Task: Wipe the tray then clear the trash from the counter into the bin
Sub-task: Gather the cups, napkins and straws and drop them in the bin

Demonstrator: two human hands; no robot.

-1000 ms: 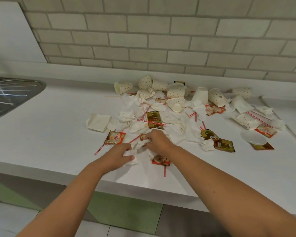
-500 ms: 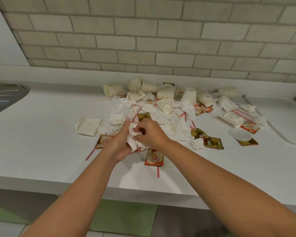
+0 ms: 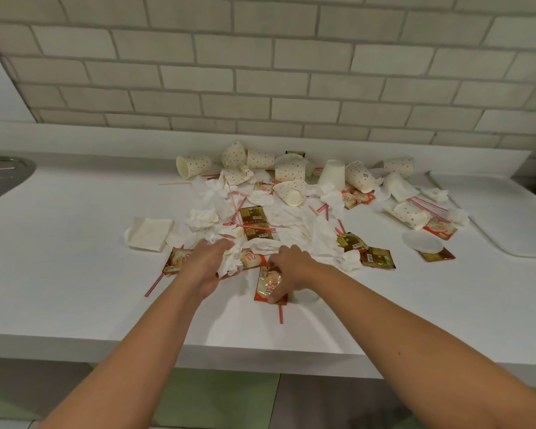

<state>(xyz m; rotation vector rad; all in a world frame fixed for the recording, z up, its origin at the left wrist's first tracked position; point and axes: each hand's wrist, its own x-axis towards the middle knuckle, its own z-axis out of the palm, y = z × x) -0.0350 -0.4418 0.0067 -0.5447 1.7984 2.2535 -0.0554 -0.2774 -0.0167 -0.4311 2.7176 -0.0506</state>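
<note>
Trash lies spread over the white counter (image 3: 75,274): dotted paper cups (image 3: 290,170), crumpled tissues (image 3: 325,236), striped straws and sachets. My left hand (image 3: 206,263) holds a wad of crumpled tissue (image 3: 229,263) just above the near edge of the pile. My right hand (image 3: 288,270) pinches an orange creamer sachet (image 3: 268,286) that lies on the counter in front of the pile. A white tray (image 3: 508,218) rests at the right end of the counter. No bin is in view.
A steel sink drainboard (image 3: 0,178) sits at the far left. A brick wall backs the counter. A folded napkin (image 3: 149,233) and a plastic lid (image 3: 421,241) flank the pile. Green cabinet fronts show below the counter edge.
My right hand left the tissue wad and dropped onto the orange sachet nearer me. My left hand keeps the gathered tissue.
</note>
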